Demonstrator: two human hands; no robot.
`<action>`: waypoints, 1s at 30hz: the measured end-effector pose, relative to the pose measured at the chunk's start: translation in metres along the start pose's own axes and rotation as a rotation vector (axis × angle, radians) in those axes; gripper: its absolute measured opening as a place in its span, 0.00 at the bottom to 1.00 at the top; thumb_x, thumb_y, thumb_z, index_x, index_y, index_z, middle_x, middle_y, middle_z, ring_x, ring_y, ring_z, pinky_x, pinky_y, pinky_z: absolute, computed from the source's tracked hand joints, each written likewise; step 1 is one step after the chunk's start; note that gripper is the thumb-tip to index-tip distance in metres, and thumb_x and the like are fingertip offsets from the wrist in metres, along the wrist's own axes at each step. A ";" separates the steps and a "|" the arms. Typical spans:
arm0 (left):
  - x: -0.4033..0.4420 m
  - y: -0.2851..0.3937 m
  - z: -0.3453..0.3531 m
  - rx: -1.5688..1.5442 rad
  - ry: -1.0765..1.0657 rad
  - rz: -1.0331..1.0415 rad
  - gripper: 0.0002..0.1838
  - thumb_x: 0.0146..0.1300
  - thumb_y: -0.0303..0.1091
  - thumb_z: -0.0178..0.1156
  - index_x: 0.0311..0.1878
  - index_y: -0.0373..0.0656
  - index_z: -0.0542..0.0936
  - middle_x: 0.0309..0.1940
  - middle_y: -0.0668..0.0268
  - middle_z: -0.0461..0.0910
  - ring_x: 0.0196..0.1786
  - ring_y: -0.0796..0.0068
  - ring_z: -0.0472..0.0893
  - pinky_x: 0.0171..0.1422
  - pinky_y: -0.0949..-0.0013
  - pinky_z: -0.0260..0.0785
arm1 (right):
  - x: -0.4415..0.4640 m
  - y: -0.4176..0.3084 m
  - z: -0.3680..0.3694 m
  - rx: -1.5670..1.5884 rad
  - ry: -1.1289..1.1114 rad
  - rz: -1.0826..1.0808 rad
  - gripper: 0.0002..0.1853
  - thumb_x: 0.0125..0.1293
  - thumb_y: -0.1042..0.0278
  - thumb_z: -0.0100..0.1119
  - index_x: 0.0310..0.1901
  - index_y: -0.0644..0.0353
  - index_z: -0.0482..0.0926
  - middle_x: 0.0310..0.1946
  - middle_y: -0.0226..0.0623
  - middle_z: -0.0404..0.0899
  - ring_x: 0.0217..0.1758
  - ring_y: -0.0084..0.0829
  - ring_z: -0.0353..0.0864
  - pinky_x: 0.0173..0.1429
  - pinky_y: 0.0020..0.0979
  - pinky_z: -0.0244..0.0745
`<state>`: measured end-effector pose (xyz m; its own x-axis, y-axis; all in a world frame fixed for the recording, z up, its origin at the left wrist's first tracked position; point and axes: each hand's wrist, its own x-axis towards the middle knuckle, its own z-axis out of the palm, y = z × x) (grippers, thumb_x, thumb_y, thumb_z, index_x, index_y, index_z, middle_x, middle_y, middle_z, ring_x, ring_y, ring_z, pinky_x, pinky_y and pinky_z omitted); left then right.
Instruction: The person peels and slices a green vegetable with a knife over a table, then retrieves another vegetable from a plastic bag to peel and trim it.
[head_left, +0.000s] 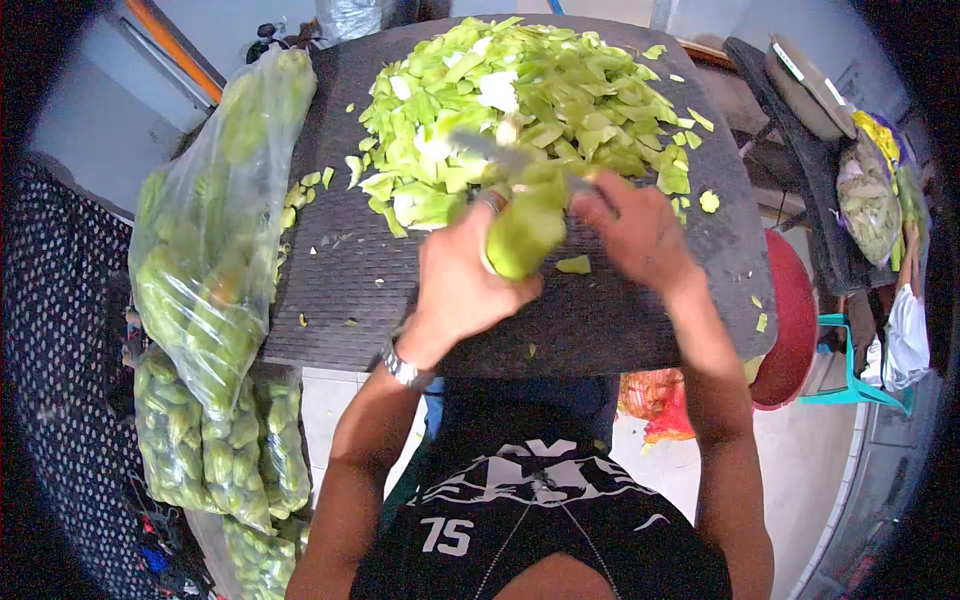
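Observation:
My left hand, with a watch on its wrist, is wrapped round a light green, gourd-like vegetable from the left and below. My right hand is closed at the vegetable's upper right side, its fingers blurred by motion. From there a smeared grey blade, which looks like a knife's, crosses above the vegetable; its handle is hidden in my right fingers. Just beyond both hands lies a broad heap of green and whitish cut pieces. One loose piece rests on the table between my hands.
The dark ribbed table has scattered scraps near its edges. A clear plastic bag of green vegetables leans on its left side, above more filled bags. At right are a red tub, a teal stool and a red net bag.

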<state>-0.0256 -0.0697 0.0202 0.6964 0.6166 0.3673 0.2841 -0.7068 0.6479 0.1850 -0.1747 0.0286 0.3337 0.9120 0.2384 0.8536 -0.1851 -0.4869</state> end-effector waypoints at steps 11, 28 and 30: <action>0.007 -0.023 0.013 -1.768 0.174 -0.653 0.40 0.67 0.64 0.62 0.68 0.41 0.71 0.63 0.54 0.78 0.65 0.54 0.79 0.72 0.43 0.69 | -0.012 0.011 -0.001 0.548 -0.277 0.492 0.38 0.73 0.22 0.40 0.32 0.56 0.75 0.15 0.26 0.65 0.13 0.19 0.62 0.14 0.26 0.55; -0.012 -0.014 0.034 -1.841 -0.263 -0.620 0.35 0.53 0.25 0.64 0.67 0.34 0.70 0.58 0.51 0.79 0.59 0.53 0.81 0.64 0.53 0.76 | -0.026 -0.025 0.008 0.348 0.061 0.096 0.34 0.67 0.28 0.57 0.42 0.60 0.78 0.24 0.50 0.83 0.28 0.52 0.85 0.33 0.48 0.79; -0.013 -0.016 0.039 -1.484 -0.205 -0.557 0.35 0.50 0.21 0.68 0.65 0.35 0.71 0.54 0.53 0.80 0.55 0.57 0.83 0.60 0.57 0.78 | -0.035 -0.031 -0.007 0.099 0.041 0.020 0.33 0.65 0.30 0.60 0.43 0.60 0.78 0.27 0.54 0.83 0.32 0.57 0.86 0.36 0.50 0.78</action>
<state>-0.0132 -0.0798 -0.0207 0.8372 0.5291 -0.1382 -0.2568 0.6036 0.7548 0.1495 -0.2036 0.0417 0.3678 0.8926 0.2609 0.8036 -0.1638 -0.5722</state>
